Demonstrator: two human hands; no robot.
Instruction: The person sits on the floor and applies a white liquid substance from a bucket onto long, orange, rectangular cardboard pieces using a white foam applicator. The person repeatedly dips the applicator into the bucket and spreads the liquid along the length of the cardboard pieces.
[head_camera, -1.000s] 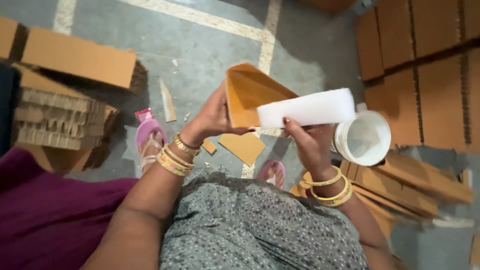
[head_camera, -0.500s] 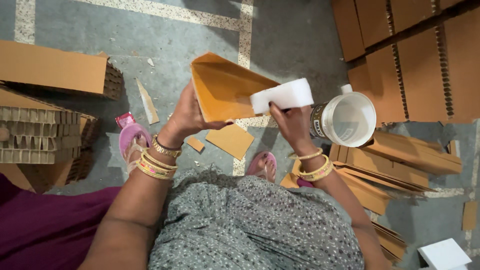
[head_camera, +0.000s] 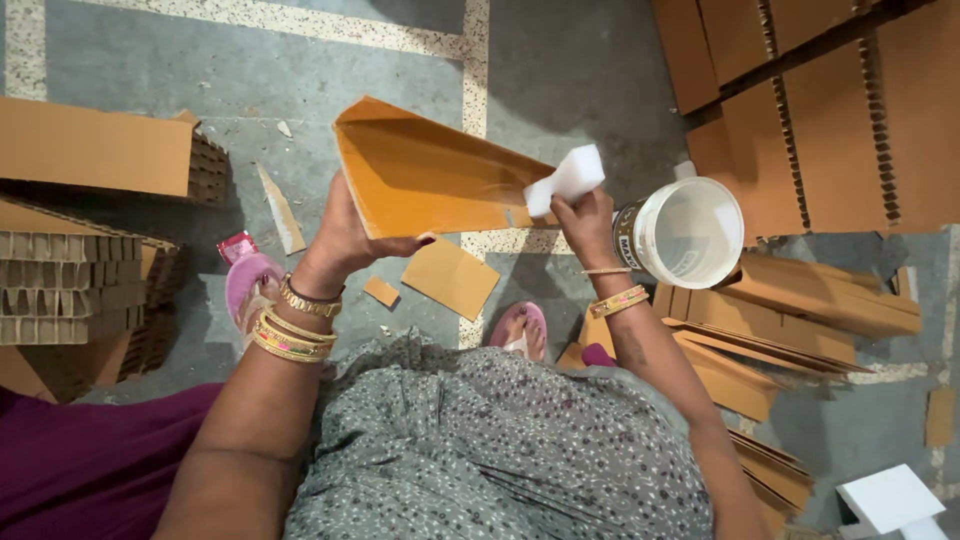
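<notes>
My left hand (head_camera: 345, 235) grips the near edge of a folded brown cardboard piece (head_camera: 425, 175), held up with its inner face toward me. My right hand (head_camera: 582, 225) holds a white foam block (head_camera: 565, 180) pressed against the cardboard's right end. A white plastic bucket (head_camera: 690, 232) stands on the floor just right of my right hand. Both wrists wear gold bangles.
Stacks of corrugated cardboard (head_camera: 70, 285) lie at the left, large flat sheets (head_camera: 820, 110) at the upper right, and folded strips (head_camera: 790, 320) at the right. Small cardboard scraps (head_camera: 450, 277) lie on the grey floor by my pink sandals (head_camera: 250, 285). A white block (head_camera: 890, 497) sits at the bottom right.
The cardboard has tilted so more of its inner face shows. My right hand has moved the white foam block from across the cardboard's top to its right end.
</notes>
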